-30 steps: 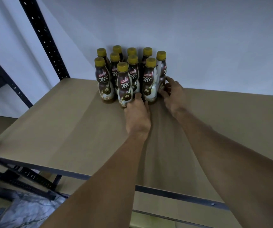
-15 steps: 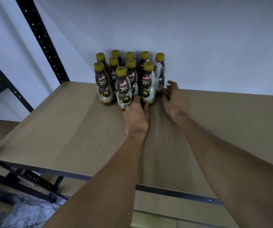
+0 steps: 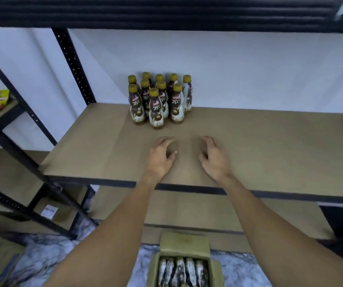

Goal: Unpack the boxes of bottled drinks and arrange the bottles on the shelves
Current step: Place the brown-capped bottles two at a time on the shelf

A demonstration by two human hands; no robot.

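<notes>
On the grey marbled floor (image 3: 48,255) stands an open brown cardboard box (image 3: 184,243) with a row of packed bottles (image 3: 184,272) lying inside. Above it, the left hand (image 3: 161,158) and right hand (image 3: 215,158) are over the tan board shelf (image 3: 269,146), fingers loosely curled, both empty. Well beyond them, the yellow-capped brown drink bottles (image 3: 158,100) stand clustered upright at the shelf's back, near the white wall (image 3: 249,69). Their labels read "KOPIKO 78°C".

Rear bottles (image 3: 159,78) half behind the front row (image 3: 156,109); open carton (image 3: 184,244) (contents (image 3: 184,270) a blur) partly beyond the bottom edge.
</notes>
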